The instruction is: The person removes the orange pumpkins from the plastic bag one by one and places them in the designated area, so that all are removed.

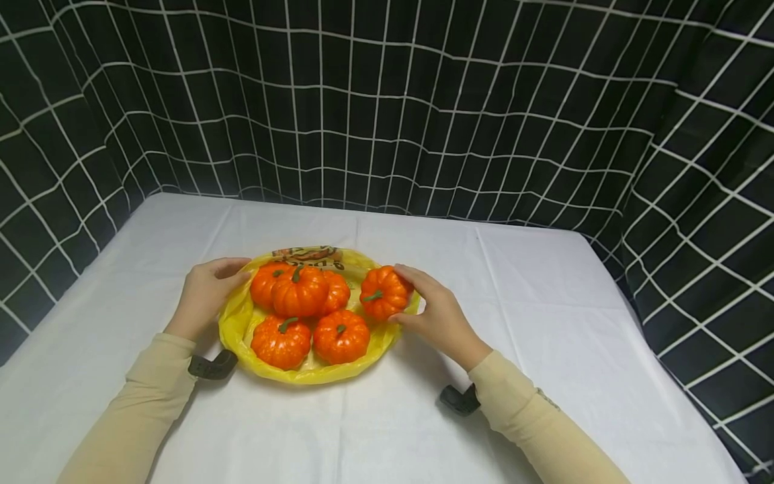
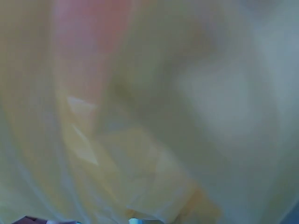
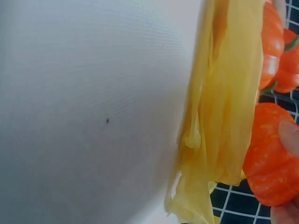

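Several small orange pumpkins with green stems sit in a yellow plastic bag, its opening spread wide and round on the table. One more pumpkin is between the thumb and fingers of my right hand, over the bag's right rim. In the right wrist view, the thumb presses this pumpkin beside the bag's yellow wall. At the left rim, my left hand grips the bag's edge with thumb and fingers. Blurred yellow plastic fills most of the left wrist view.
A white cloth with fold lines covers the table. Black fabric with a white grid hangs behind the table and along both sides. Dark wrist mounts show at both cuffs. Dark printing marks the bag's far inner side.
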Demonstrator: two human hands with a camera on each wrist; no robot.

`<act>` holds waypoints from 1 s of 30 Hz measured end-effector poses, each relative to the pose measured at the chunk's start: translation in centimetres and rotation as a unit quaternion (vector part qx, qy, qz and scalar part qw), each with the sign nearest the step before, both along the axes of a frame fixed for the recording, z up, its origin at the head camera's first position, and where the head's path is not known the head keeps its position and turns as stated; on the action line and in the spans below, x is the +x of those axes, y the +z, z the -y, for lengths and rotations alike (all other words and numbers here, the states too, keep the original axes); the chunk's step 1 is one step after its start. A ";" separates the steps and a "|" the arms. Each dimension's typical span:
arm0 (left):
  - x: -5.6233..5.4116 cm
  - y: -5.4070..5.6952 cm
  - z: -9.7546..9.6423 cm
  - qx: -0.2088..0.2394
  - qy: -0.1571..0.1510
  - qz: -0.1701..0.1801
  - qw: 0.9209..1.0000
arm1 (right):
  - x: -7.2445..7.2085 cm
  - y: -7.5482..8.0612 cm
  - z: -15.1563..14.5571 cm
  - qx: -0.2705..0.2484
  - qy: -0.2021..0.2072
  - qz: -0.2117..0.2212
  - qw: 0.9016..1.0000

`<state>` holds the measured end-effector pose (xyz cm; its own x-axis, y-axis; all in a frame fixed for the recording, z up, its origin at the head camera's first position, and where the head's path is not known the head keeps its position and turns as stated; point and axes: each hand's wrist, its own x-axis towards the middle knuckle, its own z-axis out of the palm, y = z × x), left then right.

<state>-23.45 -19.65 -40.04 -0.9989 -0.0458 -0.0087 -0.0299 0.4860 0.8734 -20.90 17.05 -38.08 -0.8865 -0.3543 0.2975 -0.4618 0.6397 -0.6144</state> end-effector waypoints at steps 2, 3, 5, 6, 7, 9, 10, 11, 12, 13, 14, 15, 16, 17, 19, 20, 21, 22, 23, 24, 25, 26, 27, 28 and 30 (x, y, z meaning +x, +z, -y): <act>0.0 0.0 0.0 0.001 0.000 -0.001 1.000 | 0.1 0.0 -0.2 -0.009 -0.001 -0.003 1.000; 0.0 0.0 0.0 0.001 0.000 -0.001 1.000 | 0.1 0.0 -0.3 -0.014 -0.001 -0.004 1.000; 0.0 0.0 0.0 0.001 -0.001 -0.001 1.000 | 0.1 0.0 -0.5 -0.024 -0.001 -0.005 1.000; -0.1 -0.1 0.0 0.001 -0.001 -0.001 1.000 | 0.2 0.0 -0.6 -0.029 -0.001 -0.004 1.000; -0.1 0.0 0.0 0.001 -0.001 -0.001 1.000 | 0.2 0.0 -0.6 -0.033 -0.001 -0.004 0.999; -0.1 0.0 0.0 0.001 -0.001 -0.001 1.000 | 0.3 0.1 -0.8 -0.037 -0.002 -0.005 0.999; -0.1 0.0 0.0 0.001 0.000 0.000 1.000 | 0.3 0.1 -0.9 -0.039 -0.003 -0.005 0.999; -0.1 0.0 0.0 0.002 -0.001 0.000 1.000 | 0.4 0.2 -0.9 -0.042 -0.004 -0.004 0.999; -0.1 0.0 0.0 0.002 -0.001 0.000 1.000 | 0.4 0.3 -1.0 -0.045 -0.006 -0.004 0.999; -0.1 0.0 0.0 0.002 -0.001 0.000 1.000 | 0.5 0.3 -1.1 -0.049 -0.008 -0.002 0.999; -0.1 0.0 0.0 0.003 -0.001 0.001 1.000 | 0.5 0.4 -1.1 -0.053 -0.009 -0.001 0.999; -0.1 0.0 0.0 0.003 -0.001 0.001 1.000 | 0.6 0.5 -1.2 -0.059 -0.011 0.000 0.998; -0.1 0.0 0.0 0.004 -0.001 0.002 1.000 | 0.6 0.5 -1.3 -0.065 -0.012 0.003 0.998; -0.1 0.0 0.0 0.005 -0.001 0.002 1.000 | 0.7 0.6 -1.4 -0.071 -0.013 0.004 0.997; -0.1 -0.1 0.0 0.005 -0.001 0.002 1.000 | 0.8 0.7 -1.6 -0.087 -0.014 0.006 0.996; -0.1 -0.1 0.0 0.006 -0.001 0.002 1.000 | 0.8 0.8 -1.7 -0.094 -0.014 0.006 0.995; -0.1 -0.1 0.1 0.006 -0.001 0.002 1.000 | 0.8 0.8 -1.8 -0.102 -0.015 0.007 0.995; -0.1 -0.1 0.1 0.007 -0.002 0.001 1.000 | 0.9 0.8 -1.9 -0.109 -0.016 0.008 0.994; -0.1 -0.1 0.1 0.007 -0.002 0.001 1.000 | 0.9 0.9 -2.0 -0.116 -0.017 0.008 0.993; -0.1 -0.1 0.1 0.006 -0.002 0.000 1.000 | 0.9 0.9 -2.2 -0.121 -0.019 0.009 0.992; -0.1 -0.2 0.1 0.006 -0.003 -0.001 1.000 | 0.9 0.9 -2.3 -0.126 -0.022 0.010 0.992; -0.2 -0.2 0.0 0.007 -0.002 -0.002 1.000 | 1.0 0.9 -2.4 -0.129 -0.024 0.012 0.991; -0.1 -0.2 0.0 0.007 -0.002 -0.002 1.000 | 1.0 0.9 -2.6 -0.134 -0.027 0.013 0.991; -0.2 -0.2 0.0 0.006 -0.001 -0.002 1.000 | 1.0 0.9 -2.8 -0.138 -0.030 0.015 0.990; -0.1 -0.2 0.0 0.006 0.001 -0.002 1.000 | 1.1 0.9 -3.1 -0.145 -0.038 0.021 0.988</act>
<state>-23.59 -19.65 -40.24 -0.9989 -0.0473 -0.0056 -0.0274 0.4746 0.8798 -19.84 20.13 -37.21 -0.9211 -0.1907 0.3395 -0.3893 0.4663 -0.7944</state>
